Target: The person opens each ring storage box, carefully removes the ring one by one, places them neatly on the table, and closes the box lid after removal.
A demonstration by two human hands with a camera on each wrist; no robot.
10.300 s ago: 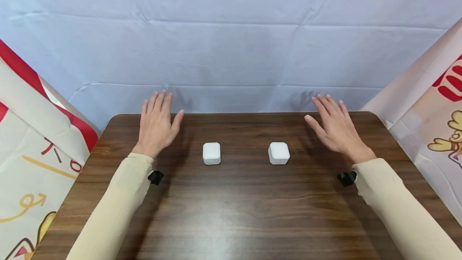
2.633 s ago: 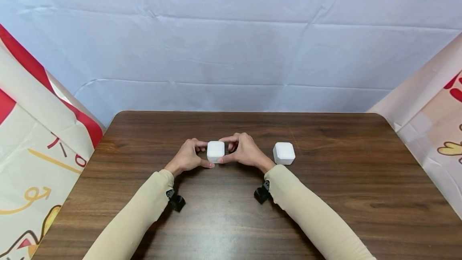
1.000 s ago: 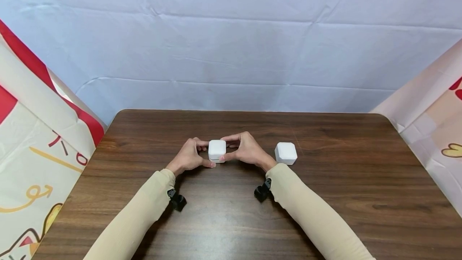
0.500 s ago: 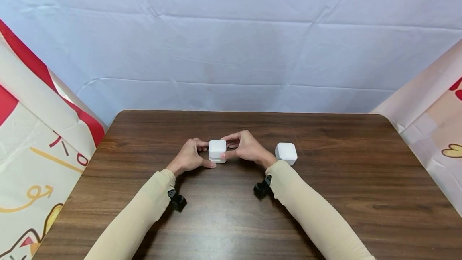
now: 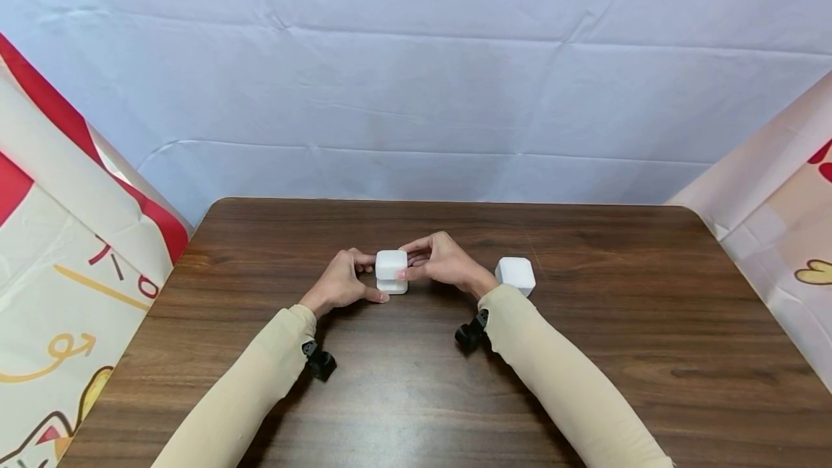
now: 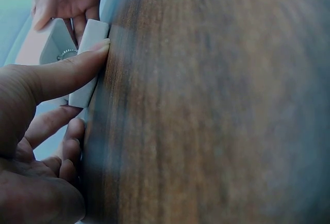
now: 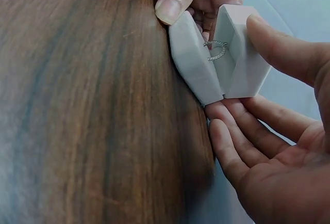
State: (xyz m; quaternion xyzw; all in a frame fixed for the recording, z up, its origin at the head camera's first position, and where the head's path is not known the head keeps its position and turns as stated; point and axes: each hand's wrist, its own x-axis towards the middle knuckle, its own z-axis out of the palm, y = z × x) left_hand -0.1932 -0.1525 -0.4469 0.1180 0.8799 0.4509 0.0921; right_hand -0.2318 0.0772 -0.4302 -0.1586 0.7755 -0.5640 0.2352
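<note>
A small white ring box [image 5: 391,263] stands on the table at centre left in the head view, its lid partly raised. Between lid and base a thin silver ring [image 7: 221,53] with a textured band shows in the right wrist view. My left hand [image 5: 340,282] grips the base [image 7: 192,53], thumb at the front and fingers behind. The lid [image 7: 252,61] is pinched by my right hand [image 5: 447,264], its thumb on the front side and its fingers at the back. To the right sits a second white box [image 5: 516,274], closed, with neither hand on it.
The brown wood-grain table [image 5: 585,352] has rounded far corners. Behind it hangs a pale creased cloth [image 5: 416,92], with printed cloths at both sides. Black wrist cameras [image 5: 318,361] sit below each forearm.
Over the last second the lid has tilted up and the gap above the base has widened. My right hand has risen slightly with it; the left hand has kept its place.
</note>
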